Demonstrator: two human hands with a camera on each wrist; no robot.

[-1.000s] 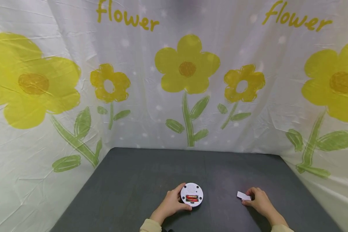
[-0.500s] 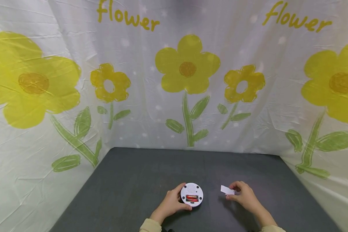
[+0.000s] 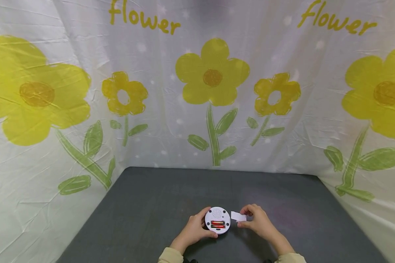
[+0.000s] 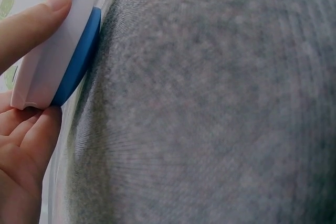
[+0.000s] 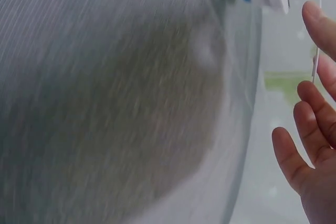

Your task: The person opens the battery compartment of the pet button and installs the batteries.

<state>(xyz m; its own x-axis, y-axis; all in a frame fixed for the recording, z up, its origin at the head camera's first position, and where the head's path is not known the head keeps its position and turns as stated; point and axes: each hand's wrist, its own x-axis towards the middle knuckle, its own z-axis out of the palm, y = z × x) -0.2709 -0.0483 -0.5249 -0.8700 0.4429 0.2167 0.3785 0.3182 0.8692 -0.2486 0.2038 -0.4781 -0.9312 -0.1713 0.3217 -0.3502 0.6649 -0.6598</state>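
A round white device (image 3: 218, 213) with speaker holes and small dark feet faces up near the front of the table. Two red batteries (image 3: 218, 224) lie in its uncovered compartment. My left hand (image 3: 195, 227) grips the device by its left edge, thumb on the near side. Seen side-on in the left wrist view, the device (image 4: 50, 66) has a blue underside. Just to its right, my right hand (image 3: 259, 222) pinches a thin white battery cover (image 3: 237, 216), which stays apart from the device. Only the edge of the cover (image 5: 315, 66) shows in the right wrist view.
A dark grey table (image 3: 164, 197) spreads out around the hands. Behind it and along both sides hangs a white curtain (image 3: 164, 128) printed with yellow flowers.
My right hand has moved left with the battery cover, from well out on the right to close beside the device. The left hand and the device have stayed in place.
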